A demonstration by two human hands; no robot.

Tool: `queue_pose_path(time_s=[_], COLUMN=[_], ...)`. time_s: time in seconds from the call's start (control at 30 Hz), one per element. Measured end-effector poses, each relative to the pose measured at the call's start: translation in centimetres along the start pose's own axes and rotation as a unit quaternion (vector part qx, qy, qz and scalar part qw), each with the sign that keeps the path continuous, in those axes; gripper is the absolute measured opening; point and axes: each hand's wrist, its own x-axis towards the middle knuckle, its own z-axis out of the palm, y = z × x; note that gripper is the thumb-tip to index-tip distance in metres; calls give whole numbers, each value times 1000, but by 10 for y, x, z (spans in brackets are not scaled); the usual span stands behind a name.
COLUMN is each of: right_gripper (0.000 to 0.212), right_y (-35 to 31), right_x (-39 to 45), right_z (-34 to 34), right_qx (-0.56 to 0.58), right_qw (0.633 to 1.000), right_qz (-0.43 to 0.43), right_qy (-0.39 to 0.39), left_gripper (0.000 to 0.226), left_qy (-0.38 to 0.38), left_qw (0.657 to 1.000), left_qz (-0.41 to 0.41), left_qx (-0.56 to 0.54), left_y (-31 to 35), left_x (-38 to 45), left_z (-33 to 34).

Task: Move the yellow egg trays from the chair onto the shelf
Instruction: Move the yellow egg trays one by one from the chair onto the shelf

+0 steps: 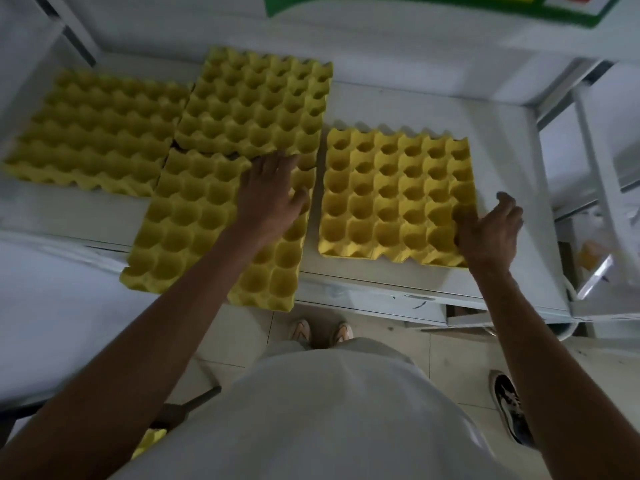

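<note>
Several yellow egg trays lie on the white shelf (502, 140). One tray (93, 133) sits at the left and another tray (256, 102) at the back middle. A front middle tray (194, 223) overhangs the shelf's front edge. My left hand (273, 195) rests flat on it, fingers spread, near the back tray's edge. A right tray (391, 195) lies flat. My right hand (491, 226) is open at its right front corner, thumb touching the rim. A bit of yellow tray (149, 441) shows low at the left, beside a dark chair part (187, 407).
White shelf uprights (588, 140) stand at the right, with a lower shelf beyond. A green-edged sign (450, 5) hangs on the back wall. Below me are my own shoes (322, 332) on the tiled floor and another person's dark shoe (509, 407) at the right.
</note>
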Motion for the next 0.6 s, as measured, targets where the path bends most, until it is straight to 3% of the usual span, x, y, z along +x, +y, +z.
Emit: queue_pose_path(time_s=[0.07, 0.17, 0.27, 0.4, 0.6], right_gripper=[67, 68, 68, 70, 78], right_y=[-10, -24, -30, -63, -133], right_x=[-24, -78, -86, -26, 50], right_z=[-2, 13, 30, 51, 77], right_qx=[-82, -125, -179, -193, -227], right_qw=[981, 939, 924, 928, 912], right_qz=[-172, -319, -321, -292, -220], right_qy=[40, -39, -104, -128, -260], left_gripper=[65, 63, 68, 76, 77], left_qy=[-20, -9, -8, -14, -19], left_qw=[998, 997, 998, 997, 997], left_qz=[-13, -16, -27, -34, -34], left_qx=[54, 68, 53, 60, 59], left_y=[-20, -32, -31, -31, -29], left_x=[-4, -8, -2, -4, -4], left_z=[20, 40, 39, 36, 31])
